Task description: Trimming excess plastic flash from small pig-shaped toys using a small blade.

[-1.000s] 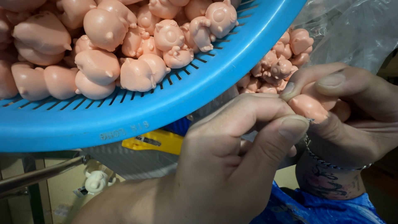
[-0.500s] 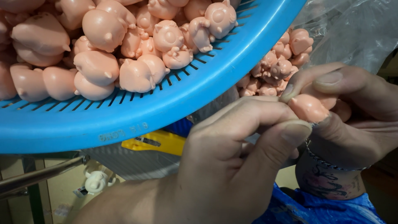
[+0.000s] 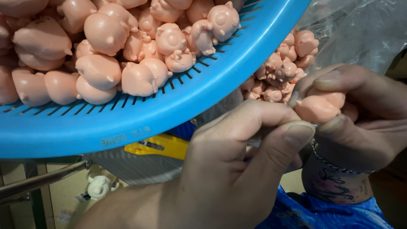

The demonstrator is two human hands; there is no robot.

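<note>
Two hands: both meet at one pink toy figure point(image 3: 319, 108), just right of the basket.
Right hand point(image 3: 360, 114): fingers wrapped around the figure, thumb over its top.
Left hand point(image 3: 237, 169): thumb and forefinger pinched together at the figure's left edge.
Blue basket point(image 3: 178, 106): heaped with similar pink figures.
Clear bag point(image 3: 360, 29): more figures inside, behind the hands.

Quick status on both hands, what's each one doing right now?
Left hand: thumb and forefinger pinched shut at the edge of the pink figurine; what they pinch cannot be told.
Right hand: closed on the pink figurine.
</note>
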